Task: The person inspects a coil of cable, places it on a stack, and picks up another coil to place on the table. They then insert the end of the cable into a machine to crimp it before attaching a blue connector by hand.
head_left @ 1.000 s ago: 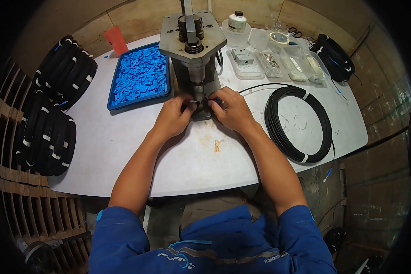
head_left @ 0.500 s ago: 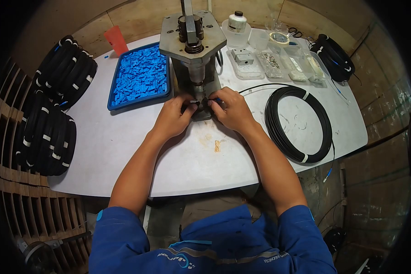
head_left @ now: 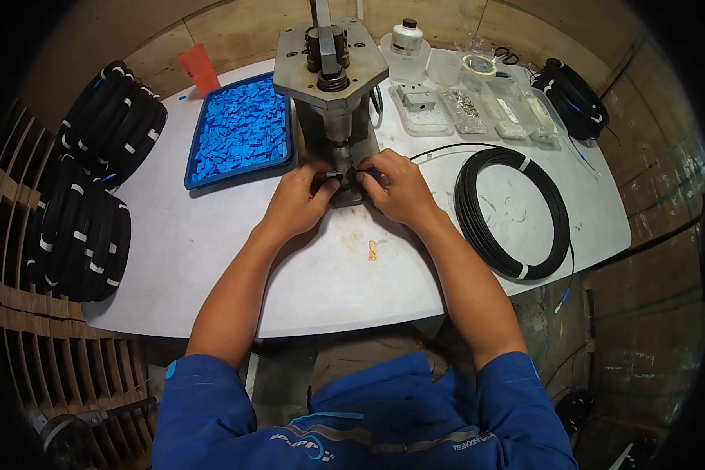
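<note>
At the foot of a metal hand press [head_left: 333,63], my left hand [head_left: 299,200] is closed, thumb and fingers pinched around something small and dark that I cannot make out. Just across from it, my right hand [head_left: 398,188] pinches a black cable [head_left: 445,146], with a bit of blue showing at the fingers. That cable runs off to the right into a large coil [head_left: 468,211] bound with white tape. Both sets of fingertips lie under the press ram [head_left: 338,125], close to its base [head_left: 348,196]. What sits between them is mostly hidden.
Left of the press is a dark blue tray [head_left: 198,182] filled with small blue pieces, a red cup [head_left: 199,70] behind it. Black cable coils [head_left: 78,227] are stacked at the left edge. Clear containers [head_left: 466,113] with small parts and a white bottle [head_left: 406,37] stand back right.
</note>
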A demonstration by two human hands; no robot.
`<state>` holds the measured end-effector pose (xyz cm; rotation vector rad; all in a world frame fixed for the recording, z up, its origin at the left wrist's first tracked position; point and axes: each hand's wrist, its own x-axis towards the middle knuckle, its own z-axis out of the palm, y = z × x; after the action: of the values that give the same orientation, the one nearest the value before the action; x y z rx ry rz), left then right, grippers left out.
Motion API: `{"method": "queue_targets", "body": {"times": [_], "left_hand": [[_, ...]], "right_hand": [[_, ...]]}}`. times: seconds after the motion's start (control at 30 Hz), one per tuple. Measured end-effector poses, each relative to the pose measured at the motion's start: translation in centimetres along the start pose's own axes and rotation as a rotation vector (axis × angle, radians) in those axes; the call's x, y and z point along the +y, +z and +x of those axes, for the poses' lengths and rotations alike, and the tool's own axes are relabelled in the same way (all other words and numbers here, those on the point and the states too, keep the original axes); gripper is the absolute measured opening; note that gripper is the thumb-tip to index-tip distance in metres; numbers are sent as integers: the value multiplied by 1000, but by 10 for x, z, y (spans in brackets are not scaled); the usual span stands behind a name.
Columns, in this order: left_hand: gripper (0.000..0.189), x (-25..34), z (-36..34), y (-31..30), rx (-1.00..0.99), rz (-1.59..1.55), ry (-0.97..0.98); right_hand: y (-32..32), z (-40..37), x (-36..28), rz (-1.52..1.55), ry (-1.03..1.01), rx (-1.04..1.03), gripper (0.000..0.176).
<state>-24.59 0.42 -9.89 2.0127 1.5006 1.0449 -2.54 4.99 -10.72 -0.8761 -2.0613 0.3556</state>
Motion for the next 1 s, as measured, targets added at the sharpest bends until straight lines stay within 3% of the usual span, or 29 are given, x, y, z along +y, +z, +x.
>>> {"method": "queue_targets", "body": {"times": [1.0], "left_hand": [[37, -2, -1, 1, -5, 16, 1]], "right_hand": [[-3, 0, -1, -3, 27, -40, 13]]}}
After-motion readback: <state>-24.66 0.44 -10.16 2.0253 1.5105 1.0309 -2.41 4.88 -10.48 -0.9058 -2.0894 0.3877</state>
